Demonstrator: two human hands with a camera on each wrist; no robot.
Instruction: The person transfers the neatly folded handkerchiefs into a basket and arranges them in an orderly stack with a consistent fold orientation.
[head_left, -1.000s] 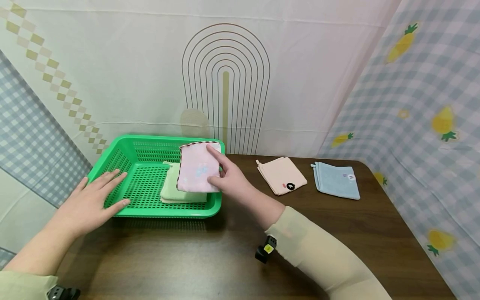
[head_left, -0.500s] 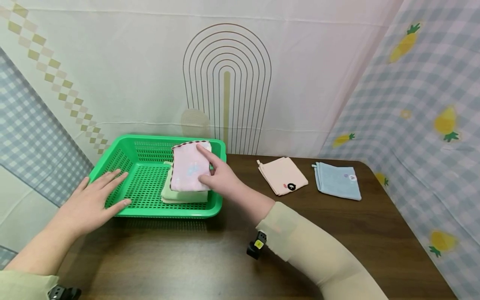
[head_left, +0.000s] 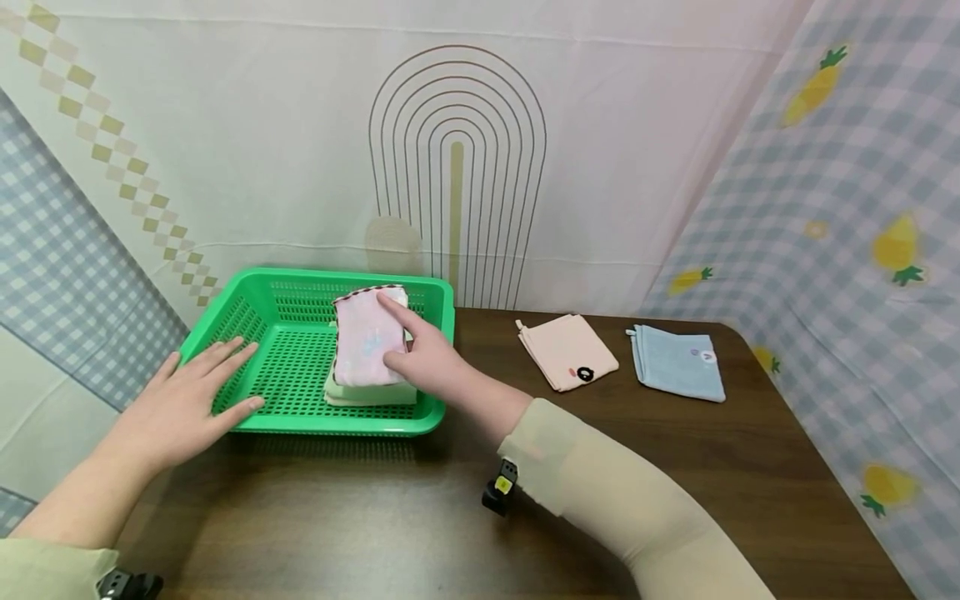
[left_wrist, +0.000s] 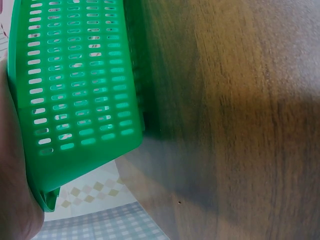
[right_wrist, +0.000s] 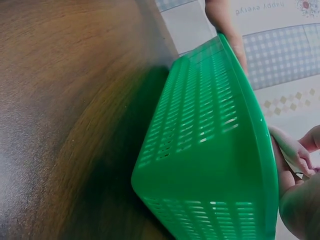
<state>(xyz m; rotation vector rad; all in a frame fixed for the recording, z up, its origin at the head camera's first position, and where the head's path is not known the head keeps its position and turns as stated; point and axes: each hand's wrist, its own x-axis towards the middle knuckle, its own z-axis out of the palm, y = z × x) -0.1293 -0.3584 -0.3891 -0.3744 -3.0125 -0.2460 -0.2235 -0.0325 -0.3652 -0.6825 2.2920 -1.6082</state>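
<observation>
A folded pink washcloth [head_left: 367, 337] with a dark striped edge is held by my right hand [head_left: 431, 346], thumb and index finger on its top, the other fingers hidden. It overlaps a folded light green washcloth [head_left: 375, 394] lying in the right part of a green plastic basket [head_left: 322, 429]. In the right wrist view, the pink cloth [right_wrist: 290, 150] shows bent between thumb and fingers above the basket rim. My left hand [head_left: 183, 400] rests with fingers spread on the basket's front left corner.
To the right of the basket, a folded peach washcloth [head_left: 566, 350] and a folded blue washcloth [head_left: 677, 362] lie on the dark wooden table [head_left: 360, 508]. A white patterned curtain [head_left: 300, 125] hangs behind, and a checked one [head_left: 825, 275] borders the right side.
My right hand has carried the pink washcloth leftward over the light green one, from the basket's right edge further inside. The left hand stays on the corner.
</observation>
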